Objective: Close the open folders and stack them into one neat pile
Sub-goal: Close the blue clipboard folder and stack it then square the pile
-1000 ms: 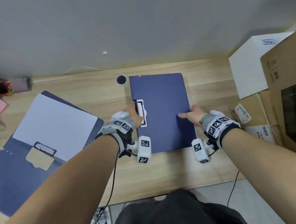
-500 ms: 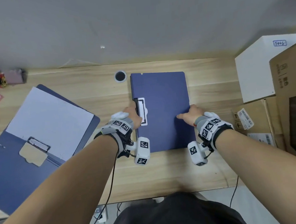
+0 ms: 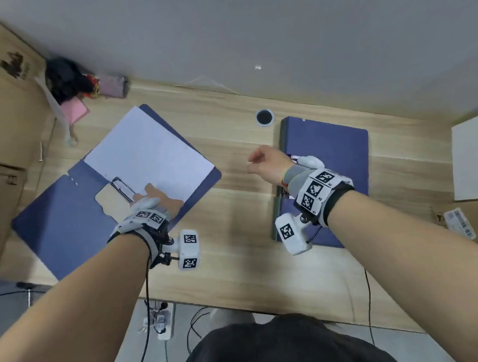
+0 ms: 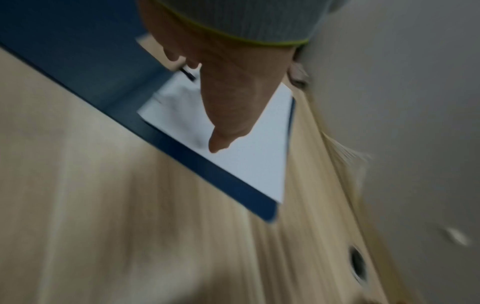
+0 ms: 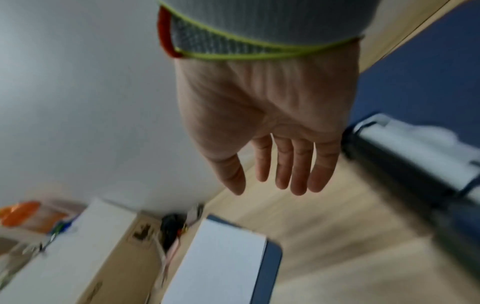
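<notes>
Two blue folders: one open folder (image 3: 66, 219) holding one white sheet (image 3: 149, 158), one closed folder (image 3: 331, 147). Two hands. One desk grommet (image 3: 264, 117). Two white boxes.

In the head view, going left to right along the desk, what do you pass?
Cardboard box → open folder → left hand → cable hole → closed folder → white box.

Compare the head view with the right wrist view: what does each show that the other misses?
Only the head view shows the left hand over the open folder by its clip, and the closed folder's whole cover. Only the right wrist view shows the right hand's palm with fingers straight and holding nothing, above the desk. Both show the white paper in the open folder and the closed folder's spine.
</notes>
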{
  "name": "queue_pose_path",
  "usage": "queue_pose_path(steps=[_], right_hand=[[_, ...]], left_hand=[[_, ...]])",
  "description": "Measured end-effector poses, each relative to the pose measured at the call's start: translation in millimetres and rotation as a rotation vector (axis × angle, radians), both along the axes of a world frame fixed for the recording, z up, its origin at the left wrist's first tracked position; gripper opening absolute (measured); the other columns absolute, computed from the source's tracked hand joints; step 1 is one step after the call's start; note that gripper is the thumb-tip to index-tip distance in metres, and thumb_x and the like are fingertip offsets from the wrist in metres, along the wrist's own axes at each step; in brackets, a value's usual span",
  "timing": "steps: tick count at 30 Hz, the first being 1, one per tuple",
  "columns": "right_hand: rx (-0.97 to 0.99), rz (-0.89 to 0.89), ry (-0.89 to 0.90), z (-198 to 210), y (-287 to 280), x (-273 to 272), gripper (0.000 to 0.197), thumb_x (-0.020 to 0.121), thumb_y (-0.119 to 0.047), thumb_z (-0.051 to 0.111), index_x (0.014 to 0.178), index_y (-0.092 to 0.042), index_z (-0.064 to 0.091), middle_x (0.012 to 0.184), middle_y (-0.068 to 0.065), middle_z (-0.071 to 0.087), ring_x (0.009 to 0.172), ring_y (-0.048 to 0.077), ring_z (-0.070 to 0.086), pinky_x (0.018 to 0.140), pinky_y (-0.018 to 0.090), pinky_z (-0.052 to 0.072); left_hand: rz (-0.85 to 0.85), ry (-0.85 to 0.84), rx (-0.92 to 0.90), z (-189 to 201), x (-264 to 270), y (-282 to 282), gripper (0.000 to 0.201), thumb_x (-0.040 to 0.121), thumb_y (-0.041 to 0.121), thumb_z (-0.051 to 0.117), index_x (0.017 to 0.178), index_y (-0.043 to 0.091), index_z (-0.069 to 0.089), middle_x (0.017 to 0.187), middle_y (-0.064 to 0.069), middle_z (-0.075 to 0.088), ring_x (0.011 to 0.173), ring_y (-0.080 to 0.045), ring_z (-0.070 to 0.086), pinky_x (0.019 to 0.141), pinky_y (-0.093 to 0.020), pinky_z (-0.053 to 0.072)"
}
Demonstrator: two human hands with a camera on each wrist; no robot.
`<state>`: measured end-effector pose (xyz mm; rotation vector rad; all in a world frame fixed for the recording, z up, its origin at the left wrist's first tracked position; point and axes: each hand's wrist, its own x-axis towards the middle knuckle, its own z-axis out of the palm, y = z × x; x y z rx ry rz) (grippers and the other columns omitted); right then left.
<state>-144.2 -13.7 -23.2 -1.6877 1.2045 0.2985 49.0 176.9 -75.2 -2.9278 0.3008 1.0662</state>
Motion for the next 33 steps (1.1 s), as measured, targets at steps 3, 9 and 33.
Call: queue_pose_path(steps=[3, 9, 33], right_hand=[[0.029, 0.075, 0.057, -12.8, 22.8, 33.9, 0.052, 0.086, -0.035, 0.064, 0.132, -0.016, 0.053, 0.133, 0.002, 0.056, 0.120, 0.024, 0.055, 0.093, 0.031, 0.044], [0.080, 0.037, 0.152, -44.7, 46.9, 74.4, 0.073, 0.087, -0.032, 0.065, 0.148, -0.012, 0.032, 0.149, 0.009, 0.041, 0.132, 0.030, 0.046, 0.096, 0.033, 0.040], [0.222, -0.257, -0.160, -16.5, 34.0, 16.5, 0.027, 0.092, -0.025, 0.066, 0.117, -0.017, 0.064, 0.118, 0.006, 0.071, 0.101, 0.025, 0.068, 0.093, 0.042, 0.054]], left_hand=[[-0.008, 0.059, 0.006, -11.0, 14.5, 35.6, 0.093, 0.075, 0.035, 0.084, 0.147, 0.002, 0.034, 0.147, -0.028, 0.040, 0.133, -0.045, 0.045, 0.109, -0.049, 0.039], [-0.237, 0.071, 0.003, -18.2, 19.1, 66.9, 0.107, 0.064, 0.045, 0.088, 0.152, 0.021, 0.030, 0.149, -0.021, 0.032, 0.133, -0.044, 0.041, 0.110, -0.050, 0.040], [0.065, 0.315, -0.368, 4.4, 22.6, 34.2, 0.068, 0.086, 0.047, 0.073, 0.139, 0.012, 0.050, 0.136, -0.004, 0.056, 0.117, -0.026, 0.057, 0.098, -0.036, 0.046]])
